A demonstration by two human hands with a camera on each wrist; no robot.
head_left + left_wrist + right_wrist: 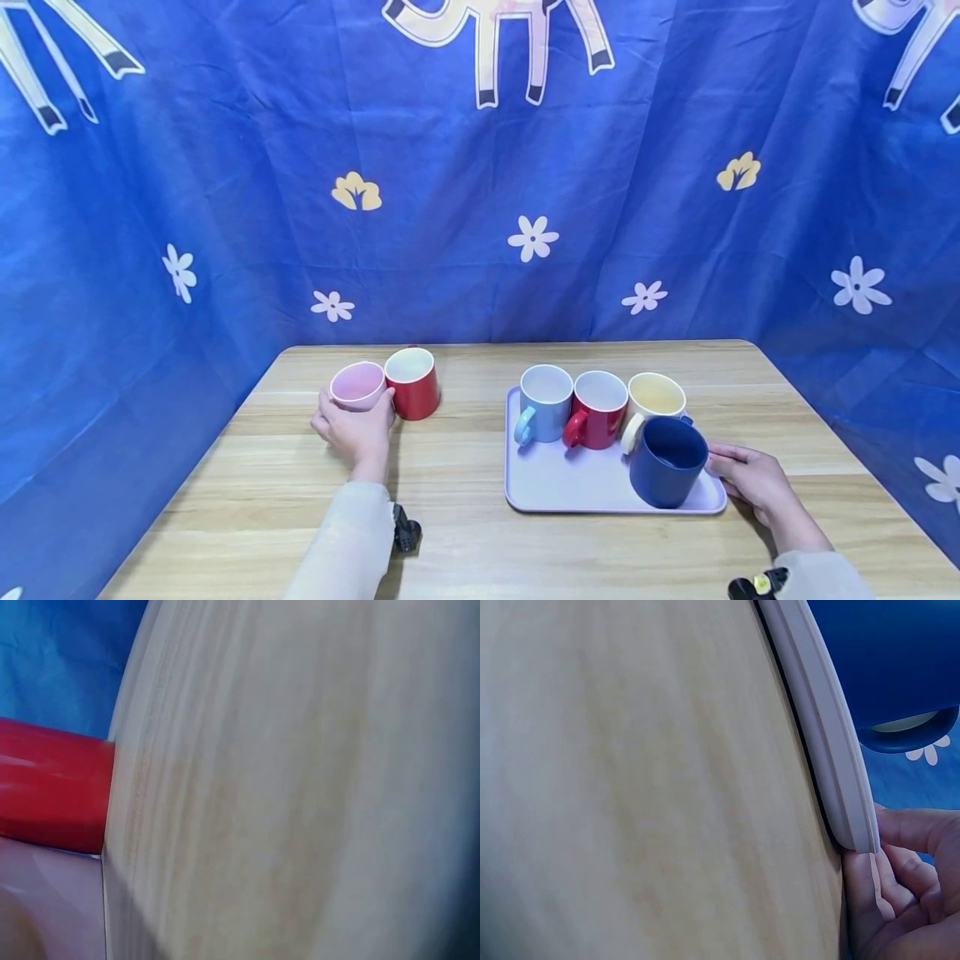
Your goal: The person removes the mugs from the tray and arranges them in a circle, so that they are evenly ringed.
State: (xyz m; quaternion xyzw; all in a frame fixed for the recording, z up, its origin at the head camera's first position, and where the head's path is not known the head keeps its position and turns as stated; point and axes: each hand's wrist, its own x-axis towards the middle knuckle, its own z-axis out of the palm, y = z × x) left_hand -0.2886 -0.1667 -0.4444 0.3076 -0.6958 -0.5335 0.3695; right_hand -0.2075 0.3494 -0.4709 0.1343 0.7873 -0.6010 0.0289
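Observation:
On the left of the table my left hand [356,432] is wrapped around a pink mug [358,383]. Touching it on the right is a red mug [417,397] with a white inside. At the right end of a pale lilac tray [566,487], my right hand [753,485] pinches the rim; in the right wrist view the thumb is above the rim [859,825] and the fingers lie below. The tray bears a light blue mug [546,408], another red mug [603,417], a cream mug [652,396] and, in front, a dark blue mug [663,475].
A wood-grain table [465,533] carries everything. Blue cloth [450,275] with animal and flower prints hangs behind and along both sides. Bare wood lies between the left pair of mugs and the tray.

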